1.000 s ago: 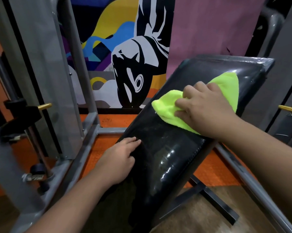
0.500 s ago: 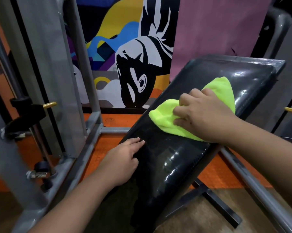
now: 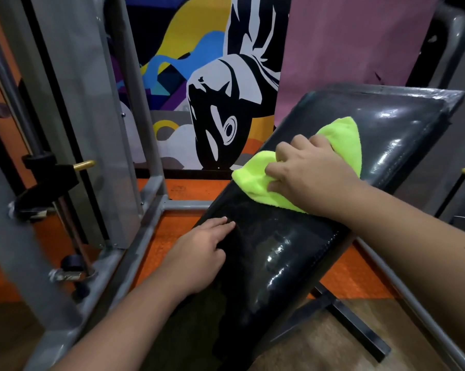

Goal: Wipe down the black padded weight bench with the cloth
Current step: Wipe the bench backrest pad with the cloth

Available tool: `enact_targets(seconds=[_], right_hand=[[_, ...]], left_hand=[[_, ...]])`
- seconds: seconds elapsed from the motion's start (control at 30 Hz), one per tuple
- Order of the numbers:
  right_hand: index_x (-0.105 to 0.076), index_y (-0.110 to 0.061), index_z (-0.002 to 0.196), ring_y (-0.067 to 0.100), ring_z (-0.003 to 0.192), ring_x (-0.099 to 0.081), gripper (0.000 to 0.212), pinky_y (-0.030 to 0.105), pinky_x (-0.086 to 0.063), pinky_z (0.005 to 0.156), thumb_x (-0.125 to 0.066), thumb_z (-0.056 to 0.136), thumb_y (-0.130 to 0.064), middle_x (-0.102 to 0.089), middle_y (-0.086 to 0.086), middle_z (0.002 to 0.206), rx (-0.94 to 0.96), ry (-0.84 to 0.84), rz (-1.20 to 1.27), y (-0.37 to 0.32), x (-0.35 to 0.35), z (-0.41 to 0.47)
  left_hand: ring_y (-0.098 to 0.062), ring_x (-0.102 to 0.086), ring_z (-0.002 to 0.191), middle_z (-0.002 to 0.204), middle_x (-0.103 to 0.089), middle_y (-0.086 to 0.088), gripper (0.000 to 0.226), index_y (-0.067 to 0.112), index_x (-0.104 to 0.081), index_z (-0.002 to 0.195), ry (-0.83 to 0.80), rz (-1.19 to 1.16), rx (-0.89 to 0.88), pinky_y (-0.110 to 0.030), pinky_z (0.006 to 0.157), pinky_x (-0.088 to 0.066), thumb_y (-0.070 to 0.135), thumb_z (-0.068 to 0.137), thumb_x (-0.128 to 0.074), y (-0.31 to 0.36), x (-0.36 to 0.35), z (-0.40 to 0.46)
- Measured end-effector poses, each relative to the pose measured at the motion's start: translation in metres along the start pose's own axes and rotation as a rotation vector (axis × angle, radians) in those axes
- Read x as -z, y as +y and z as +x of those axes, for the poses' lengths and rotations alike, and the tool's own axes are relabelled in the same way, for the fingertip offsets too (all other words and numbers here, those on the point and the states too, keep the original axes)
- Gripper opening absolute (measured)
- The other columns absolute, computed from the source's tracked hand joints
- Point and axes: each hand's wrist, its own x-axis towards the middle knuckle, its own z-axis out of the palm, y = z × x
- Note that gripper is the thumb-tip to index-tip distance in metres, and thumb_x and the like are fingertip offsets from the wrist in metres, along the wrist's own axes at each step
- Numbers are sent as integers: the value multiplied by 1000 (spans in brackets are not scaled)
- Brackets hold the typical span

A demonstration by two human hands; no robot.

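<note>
Two hands: right hand [image 3: 310,174] grips bunched lime cloth [image 3: 344,140] against mid-bench [image 3: 293,236]; left hand [image 3: 199,253] rests flat on its edge. Cloth soft, light; glossy padding likely slippery.

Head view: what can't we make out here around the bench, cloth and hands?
- Cloth: its middle is hidden under the right hand, which grips it.
- Bench pad: near end runs into dark shadow; the patch under the cloth and the left hand is covered.
- Bench frame: mostly behind the pad, so supports are unclear.
- Left edge: rack hardware is blurred.
</note>
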Motion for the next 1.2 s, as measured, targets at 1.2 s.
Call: enact_targets(seconds=[1.2], right_hand=[[-60, -29, 111, 28, 99, -47, 38, 42, -36, 80, -37, 98, -56, -53, 2, 110, 53, -179, 41, -10, -2, 26]], left_hand=[[-7, -24, 143, 155, -22, 24, 70, 41, -35, 146, -15, -24, -14, -31, 114, -30, 9, 85, -47, -4, 0, 1]])
